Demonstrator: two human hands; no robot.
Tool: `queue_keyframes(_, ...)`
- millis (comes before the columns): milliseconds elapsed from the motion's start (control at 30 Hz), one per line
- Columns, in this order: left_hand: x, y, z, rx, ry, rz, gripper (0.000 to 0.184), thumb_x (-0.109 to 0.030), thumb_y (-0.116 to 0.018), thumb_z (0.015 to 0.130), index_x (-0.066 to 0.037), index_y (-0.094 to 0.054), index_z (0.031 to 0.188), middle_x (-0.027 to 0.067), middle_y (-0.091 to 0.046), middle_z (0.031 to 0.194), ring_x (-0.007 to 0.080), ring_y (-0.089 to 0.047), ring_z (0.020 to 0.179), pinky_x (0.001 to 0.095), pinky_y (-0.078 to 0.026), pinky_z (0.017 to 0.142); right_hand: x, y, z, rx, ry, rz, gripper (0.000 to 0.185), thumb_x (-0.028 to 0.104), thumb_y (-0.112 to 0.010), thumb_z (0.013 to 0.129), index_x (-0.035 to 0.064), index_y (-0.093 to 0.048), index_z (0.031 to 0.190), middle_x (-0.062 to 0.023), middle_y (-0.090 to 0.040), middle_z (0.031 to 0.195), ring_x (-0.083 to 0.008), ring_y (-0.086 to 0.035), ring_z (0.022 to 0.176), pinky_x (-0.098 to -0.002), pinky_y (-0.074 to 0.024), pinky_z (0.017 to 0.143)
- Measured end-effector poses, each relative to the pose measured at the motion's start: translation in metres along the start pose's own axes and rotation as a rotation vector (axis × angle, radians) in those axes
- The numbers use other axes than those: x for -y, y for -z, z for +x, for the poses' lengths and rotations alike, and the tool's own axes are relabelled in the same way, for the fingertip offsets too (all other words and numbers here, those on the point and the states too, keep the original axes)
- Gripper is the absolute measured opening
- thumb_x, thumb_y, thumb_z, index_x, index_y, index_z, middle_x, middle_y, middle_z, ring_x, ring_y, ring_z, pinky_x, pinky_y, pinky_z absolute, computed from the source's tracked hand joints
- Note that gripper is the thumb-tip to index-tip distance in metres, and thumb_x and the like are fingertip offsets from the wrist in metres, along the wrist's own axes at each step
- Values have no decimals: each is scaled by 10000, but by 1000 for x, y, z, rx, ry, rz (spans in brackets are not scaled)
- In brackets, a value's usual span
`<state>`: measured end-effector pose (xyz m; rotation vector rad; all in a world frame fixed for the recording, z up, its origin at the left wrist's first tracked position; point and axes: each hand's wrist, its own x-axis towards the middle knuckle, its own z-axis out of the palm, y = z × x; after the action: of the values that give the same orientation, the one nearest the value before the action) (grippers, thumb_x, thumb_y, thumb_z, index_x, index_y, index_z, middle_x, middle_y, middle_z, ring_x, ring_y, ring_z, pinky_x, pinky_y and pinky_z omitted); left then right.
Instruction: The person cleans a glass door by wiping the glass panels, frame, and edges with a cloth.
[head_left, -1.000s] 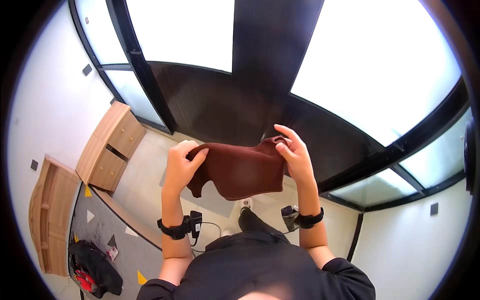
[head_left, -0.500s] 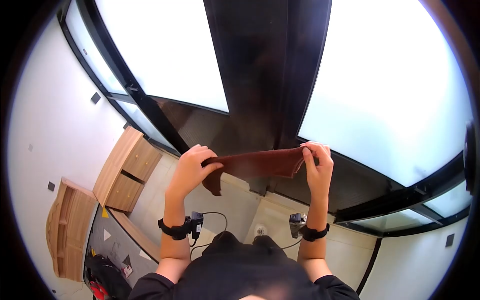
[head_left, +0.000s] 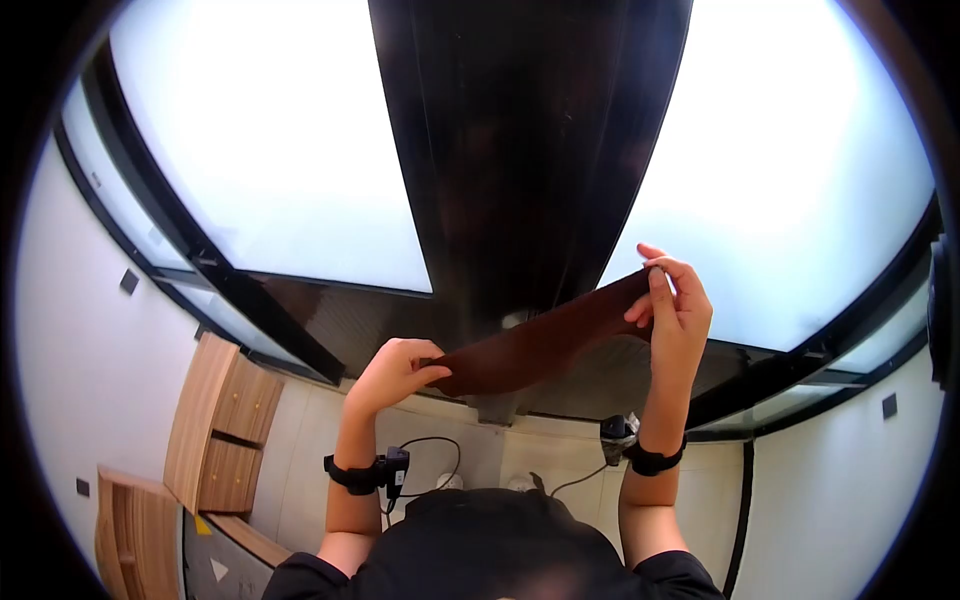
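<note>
A dark reddish-brown cloth (head_left: 540,345) is stretched between my two hands in front of the black window column. My left hand (head_left: 393,375) pinches its lower left end between thumb and fingers. Higher up, my right hand (head_left: 680,305) grips the upper right corner between thumb and forefinger, its other fingers curled behind. The cloth slants upward to the right, and its lower edge sags a little. Each wrist wears a black strap with a small device, the left device (head_left: 397,472) and the right device (head_left: 618,437), both with cables.
Ahead stands a wide black column (head_left: 520,140) between a left frosted window pane (head_left: 270,150) and a right frosted pane (head_left: 790,180). A wooden cabinet (head_left: 215,430) and a wooden shelf unit (head_left: 140,530) are at the left. Pale floor tiles (head_left: 310,440) lie below.
My right hand has risen and moved right with its corner, while my left hand has dropped slightly. The cloth now slants instead of hanging nearly level. The view has tilted upward.
</note>
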<state>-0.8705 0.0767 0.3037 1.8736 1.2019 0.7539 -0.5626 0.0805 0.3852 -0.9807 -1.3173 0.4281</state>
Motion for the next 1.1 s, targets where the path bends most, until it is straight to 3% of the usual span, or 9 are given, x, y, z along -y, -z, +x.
queue_keyframes(100,12,2,7,-69,27,-190,78,-25,-584,827,42,-599,862,28,-552,666,76,-490,447,218,-385,429,2,-13,2,-7,-29,118,162,105,-481,922,-28,-563,963,-117,-635,1053,-96,-587,528,-169,-421,456)
queue_keyframes(200,16,12,25,-447,-73,-330,88,-17,-546,852,28,-609,895,20,-573,692,73,-492,444,195,-365,396,-7,-17,5,-45,-137,250,169,110,-471,928,-33,-553,964,-146,-636,998,-128,-624,620,-182,-467,546)
queue_keyframes(367,-56,70,56,-691,-518,-316,97,-22,-551,867,19,-608,934,45,-585,754,96,-579,675,193,-460,615,12,-21,34,-236,-52,526,173,110,-469,931,-43,-524,989,-176,-623,951,-199,-655,812,-244,-527,710)
queue_keyframes(433,-113,91,67,-833,-649,-245,85,3,-582,839,46,-619,902,62,-613,770,119,-603,707,221,-484,686,36,-22,59,-328,144,437,230,108,-461,932,-68,-477,1079,-205,-590,1025,-244,-630,938,-289,-517,815)
queue_keyframes(500,-157,111,81,-891,-780,-248,252,-9,-614,820,35,-560,1062,115,-600,1021,157,-599,905,248,-475,798,67,-29,83,-285,469,205,332,104,-501,913,-10,-429,1216,-228,-532,1169,-298,-522,1134,-358,-399,992)
queue_keyframes(567,-185,130,118,-872,-1317,-128,536,-95,-644,809,4,-393,1272,192,-407,1314,276,-505,1124,321,-419,927,78,-31,114,-221,971,-394,437,118,-561,864,69,-431,1279,-221,-259,1404,-303,-356,1266,-393,-305,1043)
queue_keyframes(667,-206,135,134,-1019,-1220,558,729,-319,-593,834,-50,-206,1391,233,-222,1419,370,-242,1319,446,-239,1063,96,-64,142,-306,1098,-772,507,264,-629,792,170,-494,1271,-260,-159,1432,-421,-326,1248,-461,-351,974)
queue_keyframes(767,-195,123,170,-1008,-1100,522,770,-263,-628,803,1,-195,1384,285,-165,1415,444,-309,1251,440,-317,1008,89,-86,159,-142,969,-718,542,289,-614,801,165,-455,1304,-279,-128,1435,-441,-376,1211,-474,-376,945)
queue_keyframes(1100,-115,66,160,-854,-912,345,721,-246,-532,870,-2,-122,1410,233,-166,1447,415,-279,1283,451,-279,1027,27,-88,112,-116,957,-751,589,261,-614,781,126,-424,1321,-304,-111,1423,-498,-340,1205,-503,-374,926)
